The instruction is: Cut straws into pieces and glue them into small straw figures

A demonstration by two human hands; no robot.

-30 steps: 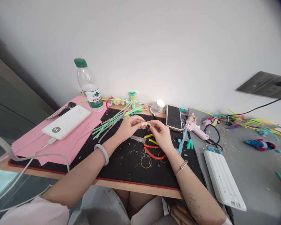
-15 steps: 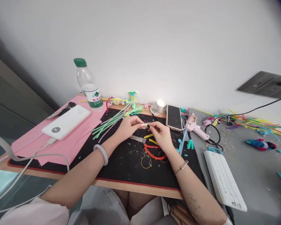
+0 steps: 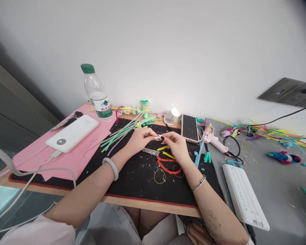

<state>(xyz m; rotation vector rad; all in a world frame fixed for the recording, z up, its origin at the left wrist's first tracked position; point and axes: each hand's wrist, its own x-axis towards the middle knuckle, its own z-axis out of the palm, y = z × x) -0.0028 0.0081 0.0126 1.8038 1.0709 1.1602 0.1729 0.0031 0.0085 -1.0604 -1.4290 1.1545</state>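
My left hand (image 3: 140, 137) and my right hand (image 3: 175, 143) meet above the black mat (image 3: 132, 177), fingertips pinched together on a small yellowish piece (image 3: 160, 137) that is mostly hidden. The left wrist wears a pale bangle (image 3: 112, 166), the right a thin bracelet (image 3: 200, 182). Just below the hands lie a clear short piece (image 3: 150, 151), yellow bits (image 3: 162, 148) and a red-orange curved strip (image 3: 168, 168). A bundle of green and lilac sticks (image 3: 122, 132) lies left of my left hand.
A water bottle (image 3: 97, 93) and a white power bank (image 3: 71, 133) on pink paper (image 3: 66, 153) stand at the left. A phone (image 3: 189, 127), a small lit cup (image 3: 171, 116), a pink glue gun (image 3: 214, 139) and a white device (image 3: 244, 195) lie to the right.
The hands stay pinched together over the mat; the fingers have shifted slightly on the small piece, which shows less now. Nothing else moved.
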